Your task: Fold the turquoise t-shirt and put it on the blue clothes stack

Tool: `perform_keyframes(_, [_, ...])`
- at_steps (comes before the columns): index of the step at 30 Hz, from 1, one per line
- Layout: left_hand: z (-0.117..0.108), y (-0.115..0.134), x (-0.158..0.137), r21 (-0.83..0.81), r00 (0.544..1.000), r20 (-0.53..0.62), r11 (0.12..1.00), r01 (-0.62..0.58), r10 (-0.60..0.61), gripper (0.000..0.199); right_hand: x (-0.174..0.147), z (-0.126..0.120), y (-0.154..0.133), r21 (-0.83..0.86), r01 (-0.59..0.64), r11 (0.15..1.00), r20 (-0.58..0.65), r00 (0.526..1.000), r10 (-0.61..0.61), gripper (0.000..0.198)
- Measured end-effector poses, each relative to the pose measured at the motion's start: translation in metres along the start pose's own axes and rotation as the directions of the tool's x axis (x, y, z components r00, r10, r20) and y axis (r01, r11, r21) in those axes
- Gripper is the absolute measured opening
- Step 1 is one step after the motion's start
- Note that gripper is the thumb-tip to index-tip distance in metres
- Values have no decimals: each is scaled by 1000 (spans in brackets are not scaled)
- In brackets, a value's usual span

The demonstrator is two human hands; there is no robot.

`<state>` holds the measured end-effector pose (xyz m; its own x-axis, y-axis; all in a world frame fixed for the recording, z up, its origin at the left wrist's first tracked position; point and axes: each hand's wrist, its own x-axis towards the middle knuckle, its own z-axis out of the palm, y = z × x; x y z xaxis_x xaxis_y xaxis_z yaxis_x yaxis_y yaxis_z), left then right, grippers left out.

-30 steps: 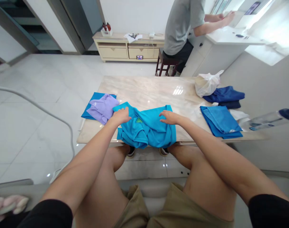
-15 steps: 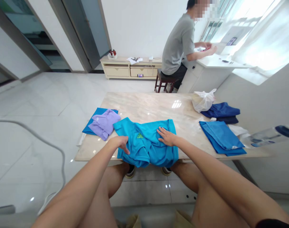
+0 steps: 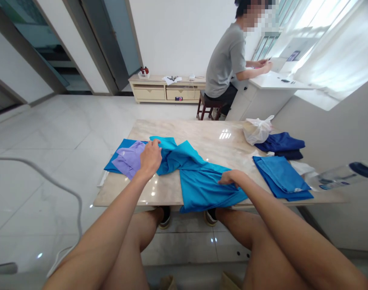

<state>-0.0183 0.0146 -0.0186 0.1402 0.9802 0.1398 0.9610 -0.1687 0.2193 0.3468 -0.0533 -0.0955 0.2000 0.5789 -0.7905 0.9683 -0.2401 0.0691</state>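
A turquoise T-shirt (image 3: 202, 183) lies twisted across the marble-topped table (image 3: 166, 191), its lower part hanging over the front edge. My left hand (image 3: 151, 156) is closed on the shirt's far left end, beside a lilac folded garment (image 3: 129, 159). Toward the shirt's right end, my right hand (image 3: 231, 177) has its fingers bent and closed on the fabric. The logo seen before on the shirt's front is hidden now. Part of each hand's grip is covered by the hand itself.
Under the lilac garment is a blue folded one (image 3: 111, 166). At right lie folded blue cloth (image 3: 280, 175), dark blue clothing (image 3: 279, 141), a white plastic bag (image 3: 258, 129) and a clear bottle (image 3: 338, 178). Beyond the table, a person (image 3: 224, 60) sits on a stool (image 3: 209, 105).
The shirt has turned from a bunched, logo-up heap into a twisted, drawn-out shape. My left hand moved away from me with one end; my right hand went from lying flat to gripping, slightly rightward.
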Motion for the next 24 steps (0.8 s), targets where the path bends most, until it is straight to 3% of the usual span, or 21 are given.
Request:
perform_keyframes(3, [5,2,-8,1,990,111,996,-86,86,42,-10,-6,-3,74,37,997,100,994,-45,65])
perform_keyframes(5, [16,2,-15,-14,950,263,985,-172,169,46,-15,-10,-9,28,137,990,-12,991,-137,63])
perform_keyframes(8, [40,2,-27,-101,790,518,941,-324,328,60,-17,-14,-21,-125,300,946,-229,919,-322,56])
perform_keyframes(10, [56,2,-34,-156,673,618,903,-401,406,70,-14,-12,-29,-152,392,907,-268,867,-420,58])
perform_keyframes(12, [70,3,-38,-166,613,654,875,-455,443,75,-10,-6,-35,-144,453,880,-274,836,-475,64])
perform_keyframes(14, [80,6,-39,-157,594,660,858,-490,460,76,-5,2,-39,-132,451,883,-275,839,-470,71])
perform_keyframes(17, [89,12,-37,-173,577,661,846,-504,479,76,1,10,-44,-121,374,919,-263,881,-393,84])
perform_keyframes(20, [90,20,-37,-188,558,680,849,-494,476,73,1,6,-51,-115,331,937,-180,920,-347,90])
perform_keyframes(24, [87,30,-38,-155,556,698,853,-498,451,63,-2,-5,-64,-118,357,927,-55,929,-365,60])
